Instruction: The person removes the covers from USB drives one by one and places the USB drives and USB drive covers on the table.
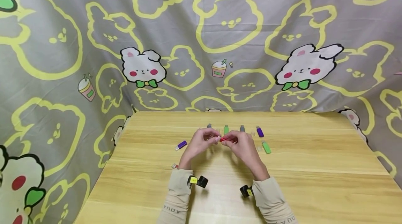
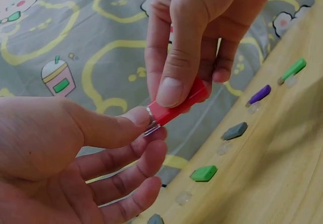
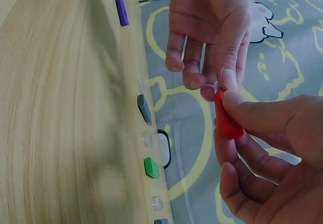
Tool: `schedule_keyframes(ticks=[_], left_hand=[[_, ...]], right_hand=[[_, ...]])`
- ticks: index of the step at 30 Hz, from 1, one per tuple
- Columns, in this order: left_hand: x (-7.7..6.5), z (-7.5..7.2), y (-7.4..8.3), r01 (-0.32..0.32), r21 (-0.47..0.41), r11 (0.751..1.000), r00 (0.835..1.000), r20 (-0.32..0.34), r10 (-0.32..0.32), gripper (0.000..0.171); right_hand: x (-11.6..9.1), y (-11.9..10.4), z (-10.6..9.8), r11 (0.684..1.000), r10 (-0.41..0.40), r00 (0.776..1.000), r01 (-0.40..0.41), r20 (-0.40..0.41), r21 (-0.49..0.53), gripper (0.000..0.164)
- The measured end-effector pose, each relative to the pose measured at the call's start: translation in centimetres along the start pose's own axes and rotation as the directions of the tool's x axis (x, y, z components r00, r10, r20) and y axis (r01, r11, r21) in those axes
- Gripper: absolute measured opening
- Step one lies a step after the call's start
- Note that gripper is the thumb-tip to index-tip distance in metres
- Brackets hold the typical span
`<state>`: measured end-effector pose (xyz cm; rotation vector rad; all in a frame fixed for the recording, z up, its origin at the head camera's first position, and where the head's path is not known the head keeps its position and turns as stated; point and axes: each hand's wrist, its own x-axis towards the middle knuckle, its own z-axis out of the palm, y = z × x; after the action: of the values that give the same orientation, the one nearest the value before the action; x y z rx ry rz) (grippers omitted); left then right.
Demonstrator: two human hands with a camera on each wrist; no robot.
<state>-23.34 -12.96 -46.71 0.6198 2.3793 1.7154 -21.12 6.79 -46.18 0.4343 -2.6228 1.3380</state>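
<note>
Both hands meet over the table around a red USB stick (image 2: 179, 103). My right hand (image 1: 242, 145) grips its red body between thumb and fingers. At the stick's other end is a clear cap (image 2: 151, 128), which my left hand (image 1: 201, 142) pinches between thumb and index finger; its other fingers are loosely bent. The cap sits over the metal plug end, partly hidden by the left thumb. In the right wrist view the red stick (image 3: 228, 117) slants between the two hands, above the table.
Beyond the hands, a row holds a green stick (image 1: 226, 129), a grey stick (image 1: 242, 128) and a purple stick (image 1: 260, 132). Clear caps (image 2: 183, 199) lie beside them. Another green stick (image 1: 266, 147) is at right, a purple one (image 1: 181, 145) at left. The patterned curtain (image 1: 188, 88) hangs behind.
</note>
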Motion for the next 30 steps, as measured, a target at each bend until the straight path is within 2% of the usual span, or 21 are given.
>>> schedule_keyframes(ticks=[17,30], left_hand=[[-0.03,0.35,0.08,0.040,0.053,0.998,0.999,-0.038,-0.038,0.010],[-0.14,0.28,0.34,0.084,-0.022,0.996,0.995,-0.054,-0.085,0.009]], right_hand=[[-0.13,-0.30,-0.45,0.999,0.031,0.997,-0.029,0.069,-0.026,0.005],[-0.10,-0.41,-0.82,1.000,0.020,0.995,-0.019,0.100,-0.011,0.004]])
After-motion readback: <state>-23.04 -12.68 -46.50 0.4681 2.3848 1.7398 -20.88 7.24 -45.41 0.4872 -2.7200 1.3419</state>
